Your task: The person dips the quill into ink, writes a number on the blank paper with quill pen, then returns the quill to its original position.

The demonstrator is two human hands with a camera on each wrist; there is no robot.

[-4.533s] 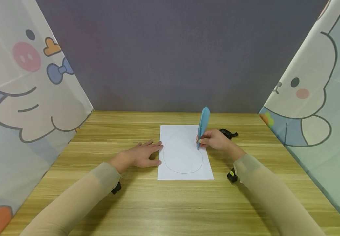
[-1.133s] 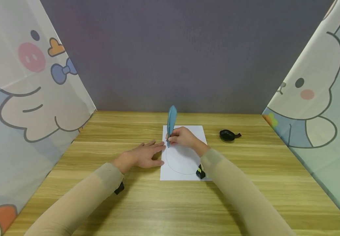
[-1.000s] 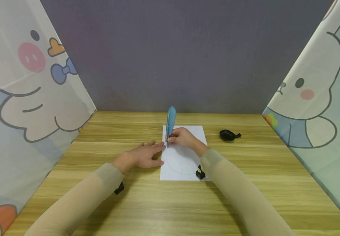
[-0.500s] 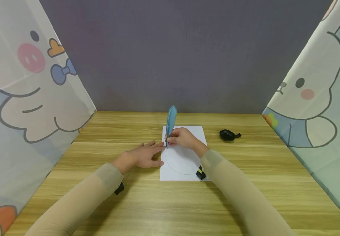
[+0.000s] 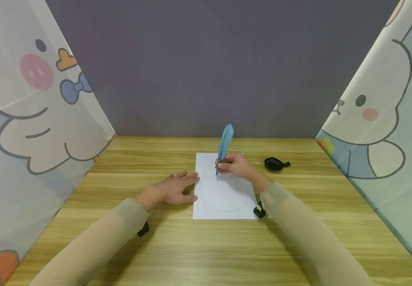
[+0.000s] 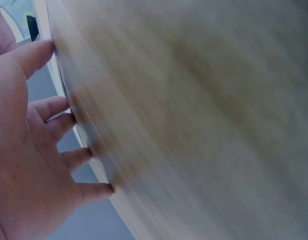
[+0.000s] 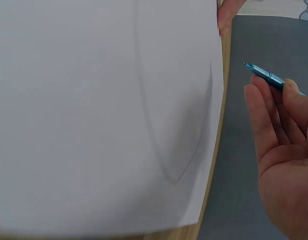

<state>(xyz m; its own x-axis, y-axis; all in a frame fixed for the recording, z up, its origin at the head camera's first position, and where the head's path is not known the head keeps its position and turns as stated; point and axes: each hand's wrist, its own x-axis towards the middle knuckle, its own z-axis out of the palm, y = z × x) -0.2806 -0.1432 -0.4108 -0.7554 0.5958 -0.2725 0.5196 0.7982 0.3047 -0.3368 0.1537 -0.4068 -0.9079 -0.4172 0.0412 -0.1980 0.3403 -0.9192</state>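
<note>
A white sheet of paper (image 5: pixel 224 204) lies on the wooden table, bearing a thin, large rounded pencil-like outline (image 7: pixel 200 140). My right hand (image 5: pixel 240 165) pinches a blue feather-shaped pen (image 5: pixel 226 139) between thumb and fingers over the upper middle of the sheet. In the right wrist view, the pen's point is bare and stands clear of the paper. My left hand (image 5: pixel 173 190) lies with fingers spread and straight, fingertips at the sheet's left edge. The left wrist view shows those fingertips (image 6: pixel 108 190) down on the surface.
A black rounded object with a short tail (image 5: pixel 274 164) lies right of the paper. Small black devices sit under each wrist, the right one (image 5: pixel 259 210) beside the sheet's lower right corner. A dark grey panel (image 5: pixel 206 71) stands behind the table, with cartoon-printed cloths at both sides.
My right hand first carried the pen leftward across the sheet to its left side, paused there, and has now lifted and moved back right. My left hand has stayed in place.
</note>
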